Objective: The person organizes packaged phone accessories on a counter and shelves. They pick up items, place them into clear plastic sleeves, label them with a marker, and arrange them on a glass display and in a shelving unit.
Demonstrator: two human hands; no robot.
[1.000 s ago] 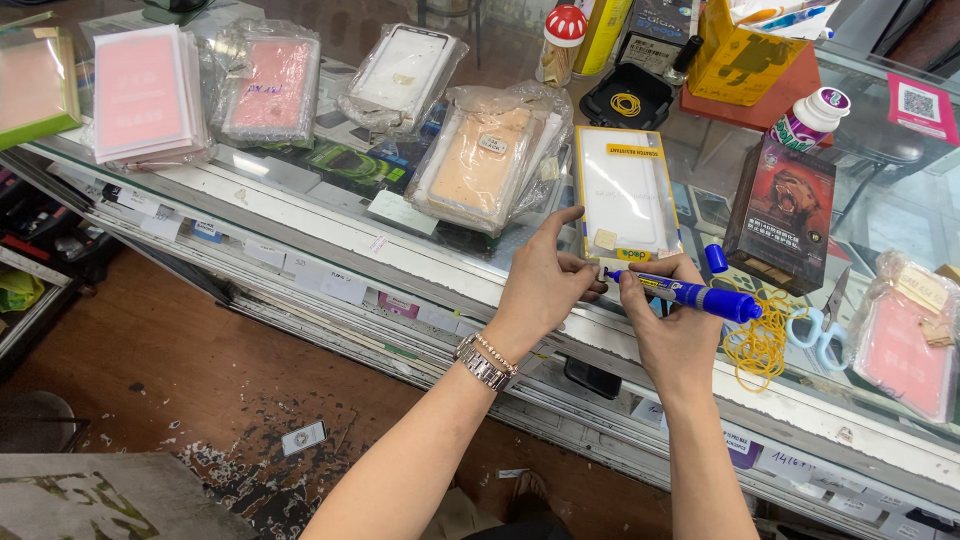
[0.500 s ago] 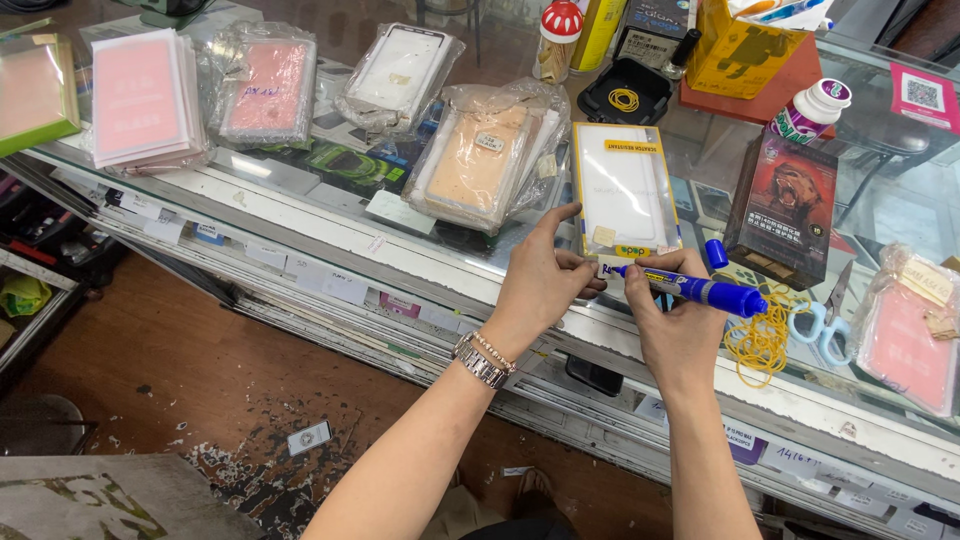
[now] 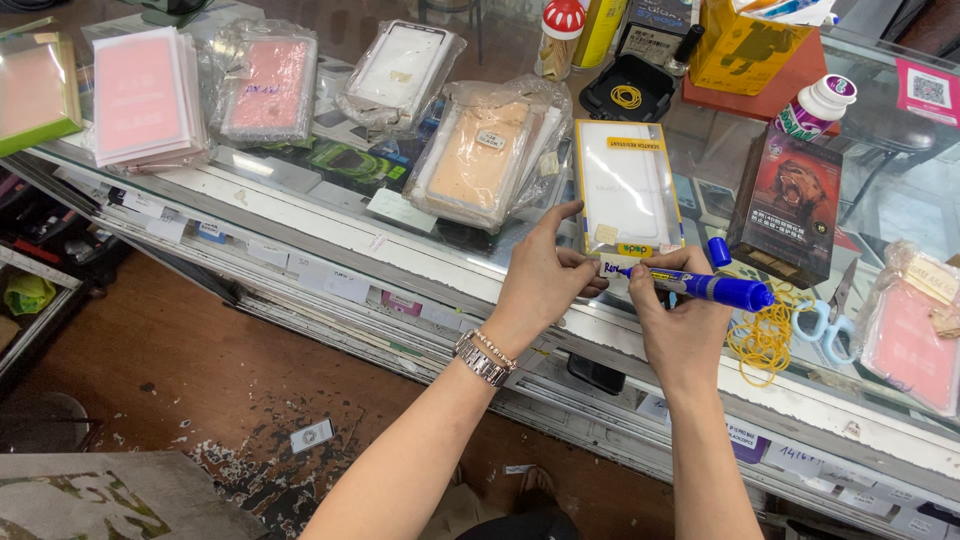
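A flat packet (image 3: 626, 190) with a yellow border and a white phone-sized insert lies on the glass counter (image 3: 300, 195). My left hand (image 3: 541, 283) pinches a small white label (image 3: 616, 266) at the packet's near edge. My right hand (image 3: 684, 327) grips a blue marker (image 3: 708, 289), its tip touching that label. The marker's blue cap (image 3: 719, 251) stands just beyond my right hand. A metal watch (image 3: 481, 358) is on my left wrist.
Bagged phone cases (image 3: 487, 150) and pink packet stacks (image 3: 140, 97) lie across the counter. A dark box (image 3: 791, 205), yellow rubber bands (image 3: 765, 338), pale blue scissors (image 3: 826, 318) and a pink bagged case (image 3: 909, 335) are at the right. Brown floor below left.
The view has shifted slightly. Both hands stay at the packet's near edge, the marker tip still on the label.
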